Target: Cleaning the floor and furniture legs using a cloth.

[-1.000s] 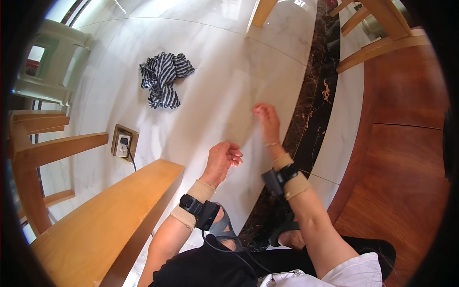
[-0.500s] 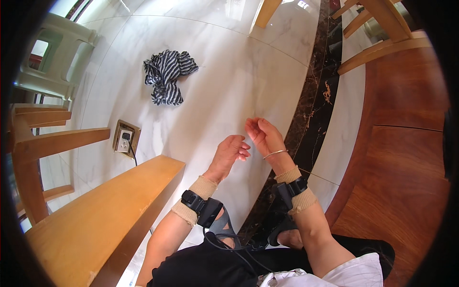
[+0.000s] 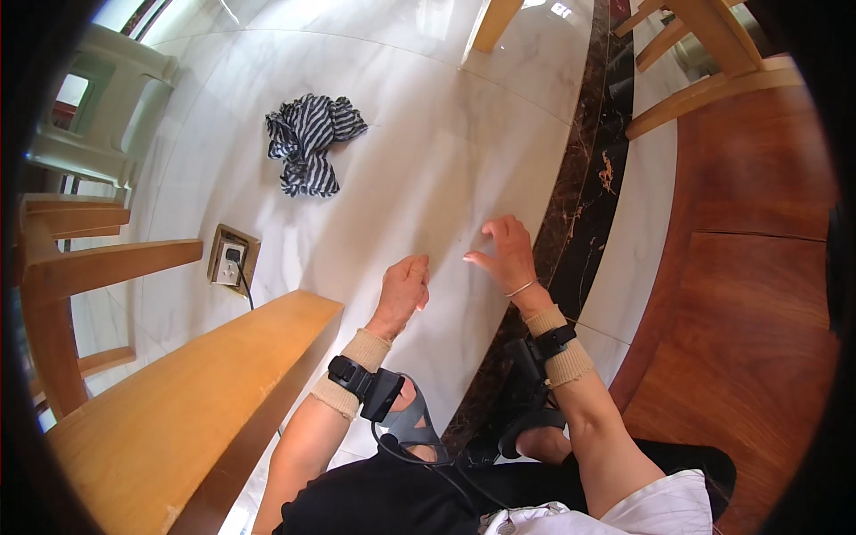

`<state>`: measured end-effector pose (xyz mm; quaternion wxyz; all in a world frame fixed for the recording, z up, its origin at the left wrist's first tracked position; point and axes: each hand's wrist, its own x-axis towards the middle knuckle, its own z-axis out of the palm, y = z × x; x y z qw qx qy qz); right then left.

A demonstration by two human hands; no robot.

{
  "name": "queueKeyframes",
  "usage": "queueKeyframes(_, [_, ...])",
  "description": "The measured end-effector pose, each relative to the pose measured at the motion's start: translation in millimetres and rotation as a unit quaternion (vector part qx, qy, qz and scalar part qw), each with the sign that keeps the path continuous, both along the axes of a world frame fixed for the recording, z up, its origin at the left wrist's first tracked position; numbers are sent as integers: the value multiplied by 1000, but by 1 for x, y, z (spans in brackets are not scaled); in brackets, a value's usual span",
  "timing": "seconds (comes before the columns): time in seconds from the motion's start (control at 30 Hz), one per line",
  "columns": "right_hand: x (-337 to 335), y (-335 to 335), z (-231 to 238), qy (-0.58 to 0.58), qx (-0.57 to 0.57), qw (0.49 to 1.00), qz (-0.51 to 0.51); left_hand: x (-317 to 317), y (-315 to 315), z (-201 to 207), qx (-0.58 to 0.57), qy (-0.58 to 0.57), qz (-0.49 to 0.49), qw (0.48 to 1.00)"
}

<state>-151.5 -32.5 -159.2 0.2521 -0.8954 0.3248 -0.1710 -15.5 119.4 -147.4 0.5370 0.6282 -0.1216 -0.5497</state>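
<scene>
Above the pale marble floor [image 3: 357,236], my two hands are held apart in front of me. My left hand [image 3: 403,290] has its fingers curled together; whether anything small is pinched in them is hidden. A little farther right, my right hand [image 3: 510,254] is open and bare, thumb and forefinger spread, a thin bangle at its wrist. Beyond both hands lies a crumpled black-and-white striped cloth [image 3: 312,143] on the floor, touched by neither. Each forearm wears a knitted beige cuff with a black strapped device [image 3: 366,383] on it.
A wooden bench end [image 3: 223,366] juts in at the lower left. Behind it are a floor socket [image 3: 233,260] with a plugged cable, wooden chair legs [image 3: 116,267] and a pale green plastic stool [image 3: 125,98]. A reddish-brown wooden surface [image 3: 740,303] fills the right side.
My hands have moved apart, the left toward the left and slightly down, the right toward the right. The left fingers have drawn together; the right thumb and forefinger have spread.
</scene>
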Motion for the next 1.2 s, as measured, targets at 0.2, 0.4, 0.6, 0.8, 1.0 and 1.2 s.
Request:
queueKeyframes(0.2, [37,-17,-15,18,-15,1000,-17,-6,4,-1,41,50,24,998])
queueKeyframes(0.4, [67,-60,-13,70,-21,994,-81,-8,2,0,37,70,24,997])
queueKeyframes(0.6, [76,-78,-1,139,13,985,-98,-11,-8,4,22,98,-4,995])
queueKeyframes(0.8, [58,-89,-23,-20,57,995,-76,-17,-11,4,-11,172,-11,985])
queueKeyframes(1.0, [29,10,15,-51,57,993,89,-13,2,-4,-13,280,22,960])
queueKeyframes(1.2, [17,58,30,-39,18,991,127,-19,-4,-16,-57,372,79,923])
